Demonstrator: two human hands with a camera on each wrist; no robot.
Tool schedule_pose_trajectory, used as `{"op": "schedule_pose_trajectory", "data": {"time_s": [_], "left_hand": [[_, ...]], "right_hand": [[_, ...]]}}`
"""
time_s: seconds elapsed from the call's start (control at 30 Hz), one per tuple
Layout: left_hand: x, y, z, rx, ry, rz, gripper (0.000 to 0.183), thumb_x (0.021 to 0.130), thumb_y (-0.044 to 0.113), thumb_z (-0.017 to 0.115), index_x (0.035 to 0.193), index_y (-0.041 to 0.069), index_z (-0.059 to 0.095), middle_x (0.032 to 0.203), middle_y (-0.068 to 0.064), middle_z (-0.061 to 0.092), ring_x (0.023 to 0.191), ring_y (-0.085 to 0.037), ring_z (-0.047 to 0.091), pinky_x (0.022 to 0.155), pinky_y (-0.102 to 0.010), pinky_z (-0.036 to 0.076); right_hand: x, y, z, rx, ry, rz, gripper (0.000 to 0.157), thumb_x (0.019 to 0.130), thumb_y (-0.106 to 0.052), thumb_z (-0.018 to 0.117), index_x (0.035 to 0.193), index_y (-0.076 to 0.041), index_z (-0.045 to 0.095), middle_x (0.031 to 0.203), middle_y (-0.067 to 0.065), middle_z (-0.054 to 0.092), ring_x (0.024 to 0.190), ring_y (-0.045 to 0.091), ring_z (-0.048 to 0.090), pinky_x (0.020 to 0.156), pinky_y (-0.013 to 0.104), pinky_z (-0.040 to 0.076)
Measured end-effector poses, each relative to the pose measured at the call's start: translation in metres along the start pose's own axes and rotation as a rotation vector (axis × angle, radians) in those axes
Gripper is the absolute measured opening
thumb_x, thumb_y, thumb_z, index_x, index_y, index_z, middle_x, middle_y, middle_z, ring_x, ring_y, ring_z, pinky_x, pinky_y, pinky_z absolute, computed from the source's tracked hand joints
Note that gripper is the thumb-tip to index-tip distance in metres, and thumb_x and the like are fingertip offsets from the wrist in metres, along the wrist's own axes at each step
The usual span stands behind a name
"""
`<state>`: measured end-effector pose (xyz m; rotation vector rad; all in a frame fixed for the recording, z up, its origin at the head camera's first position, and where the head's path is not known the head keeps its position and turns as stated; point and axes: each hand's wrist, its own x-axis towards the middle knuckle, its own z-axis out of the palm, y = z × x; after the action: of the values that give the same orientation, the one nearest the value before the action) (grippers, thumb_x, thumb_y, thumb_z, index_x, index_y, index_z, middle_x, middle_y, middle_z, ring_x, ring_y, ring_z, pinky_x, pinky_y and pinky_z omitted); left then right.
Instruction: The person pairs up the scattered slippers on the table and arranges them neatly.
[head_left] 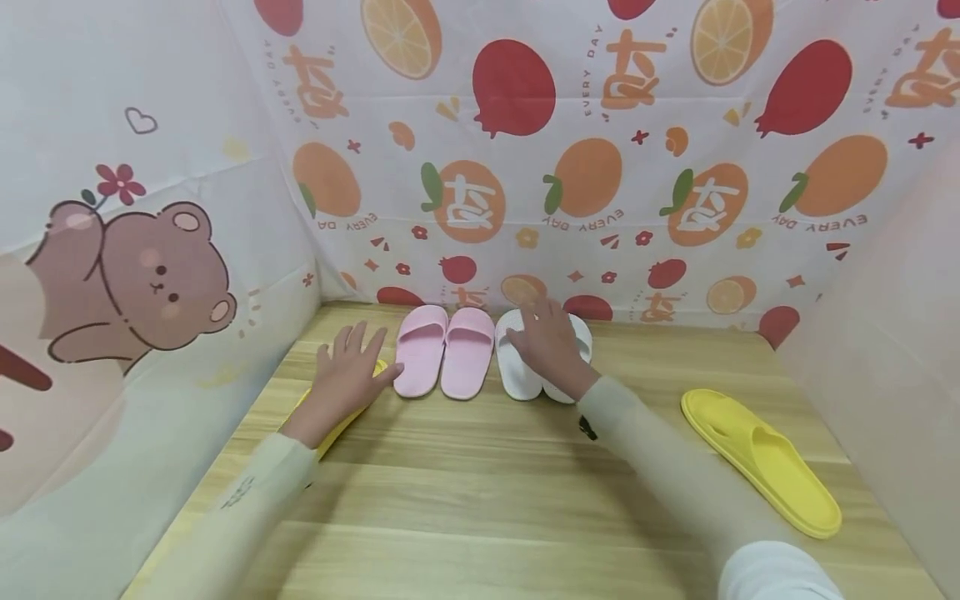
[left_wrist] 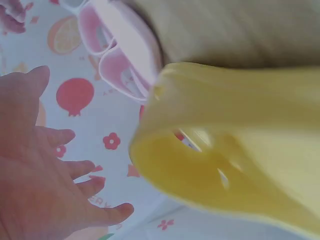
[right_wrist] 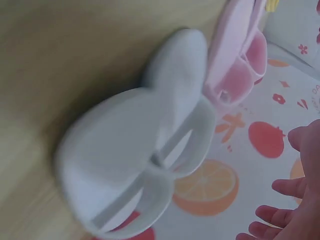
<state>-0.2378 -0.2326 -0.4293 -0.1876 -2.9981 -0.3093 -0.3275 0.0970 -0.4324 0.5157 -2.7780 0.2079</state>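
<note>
Left hand [head_left: 348,379] spread, gripping nothing, left of frame centre; yellow slipper [left_wrist: 215,110] beneath, long axis slanting lower left to upper right. Pink slippers [head_left: 459,358] mid-frame, between hands, axes near vertical. Right hand [head_left: 551,337] spread, grasping nothing, above white slippers [right_wrist: 135,135]. Second yellow slipper [head_left: 767,460], lower right, slants toward lower-right corner, nearer right hand.

We have a wide gap between the white slippers [head_left: 517,379] and the right yellow slipper [head_left: 776,467], though the right arm [head_left: 652,450] crosses its near side. The pink slippers [head_left: 463,371] leave us only a sliver beside the white pair. Close behind both, the cloth [head_left: 517,200] blocks us; in front, the tabletop [head_left: 465,475] lies open.
</note>
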Motion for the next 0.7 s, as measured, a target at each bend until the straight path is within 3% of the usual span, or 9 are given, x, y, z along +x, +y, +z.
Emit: {"op": "schedule_pose_trajectory", "data": {"time_s": [0.13, 0.3, 0.5, 0.7], "left_hand": [[-0.025, -0.008, -0.003, 0.052, 0.012, 0.032, 0.077, 0.1, 0.052, 0.054, 0.157, 0.008, 0.028, 0.161, -0.028, 0.02, 0.147, -0.049, 0.015, 0.107, -0.077, 0.015], [-0.047, -0.019, 0.002, 0.025, 0.004, 0.034, 0.078, 0.1, 0.05, 0.054, 0.158, 0.007, 0.024, 0.16, -0.029, 0.02, 0.146, -0.05, 0.015, 0.107, -0.078, 0.014], [-0.062, -0.031, 0.013, -0.018, -0.023, 0.007, 0.081, 0.1, 0.053, 0.053, 0.159, 0.008, 0.022, 0.161, -0.028, 0.016, 0.146, -0.05, 0.013, 0.101, -0.082, 0.015], [-0.068, -0.034, 0.022, -0.026, 0.009, 0.028, 0.079, 0.1, 0.053, 0.053, 0.157, 0.006, 0.026, 0.159, -0.028, 0.021, 0.143, -0.049, 0.019, 0.096, -0.082, 0.023]], "right_hand": [[-0.026, 0.026, -0.006, -0.031, 0.014, -0.033, 0.054, 0.1, -0.045, 0.053, 0.135, -0.004, 0.054, 0.136, 0.02, 0.049, 0.127, 0.036, 0.042, 0.11, 0.05, 0.037], [-0.054, 0.058, -0.009, -0.081, 0.03, -0.029, 0.059, 0.101, -0.047, 0.052, 0.138, -0.002, 0.051, 0.137, 0.023, 0.047, 0.128, 0.038, 0.041, 0.11, 0.052, 0.035], [-0.091, 0.09, -0.018, -0.054, 0.038, 0.04, 0.061, 0.098, -0.046, 0.056, 0.138, 0.0, 0.053, 0.142, 0.029, 0.045, 0.136, 0.045, 0.036, 0.114, 0.06, 0.026], [-0.124, 0.127, -0.023, -0.059, 0.072, 0.053, 0.062, 0.097, -0.044, 0.058, 0.139, 0.001, 0.051, 0.143, 0.031, 0.043, 0.136, 0.047, 0.034, 0.114, 0.064, 0.02]]}}
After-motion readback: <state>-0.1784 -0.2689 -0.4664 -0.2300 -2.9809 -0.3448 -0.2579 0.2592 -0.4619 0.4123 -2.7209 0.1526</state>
